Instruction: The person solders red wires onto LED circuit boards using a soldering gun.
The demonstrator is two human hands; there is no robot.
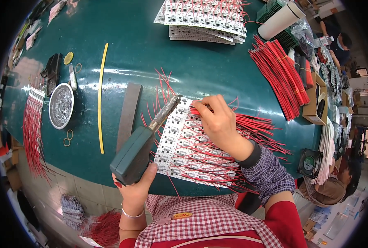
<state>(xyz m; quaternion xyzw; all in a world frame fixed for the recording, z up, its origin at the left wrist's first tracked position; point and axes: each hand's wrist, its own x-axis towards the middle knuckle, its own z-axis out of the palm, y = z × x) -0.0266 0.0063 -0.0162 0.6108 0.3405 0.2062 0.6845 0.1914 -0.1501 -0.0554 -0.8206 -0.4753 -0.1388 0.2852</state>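
My left hand [139, 187] is wrapped round the handle of a dark green soldering gun [131, 155]. Its metal barrel slants up and to the right, the tip at the top edge of a white circuit board panel [167, 144]. At that same edge, the fingers of my right hand [217, 120] are pinched on the ends of red wires [254, 122], close to the tip. Rows of small dark components cover the panel, and many thin red wires run across its right part. My right hand and wrist hide some of the board.
A grey bar [129, 109] and a yellow strip [102, 99] lie left of the panel. Further left are a white bowl [61, 106] of metallic bits and a wired board [33, 120]. Stacked panels [204, 20] lie at the back, red wire bundles [276, 76] at the right.
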